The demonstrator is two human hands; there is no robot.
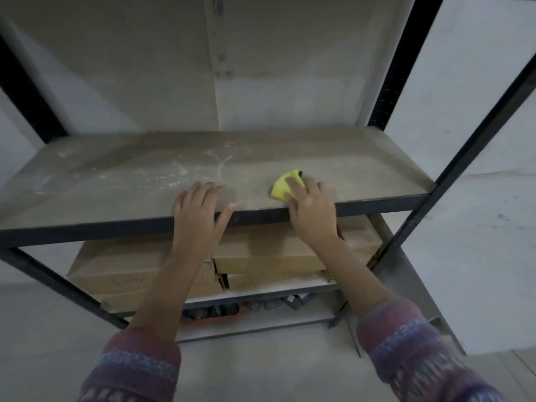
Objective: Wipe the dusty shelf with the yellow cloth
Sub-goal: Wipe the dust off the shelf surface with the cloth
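Observation:
The dusty shelf (116, 175) is a grey-brown board in a black metal frame, with white dust streaks across its left and middle. A bunched yellow cloth (282, 188) lies near the front edge, right of centre. My right hand (311, 210) presses on the cloth with straight fingers laid over it. My left hand (200, 210) rests flat on the front of the shelf, fingers spread, thumb at the edge, holding nothing.
Black uprights (388, 71) stand at the shelf's corners, and a diagonal post (464, 152) crosses on the right. Cardboard boxes (261, 253) fill the shelf below. Lower down sit dark tools and an orange object (211, 314). A pale wall is behind.

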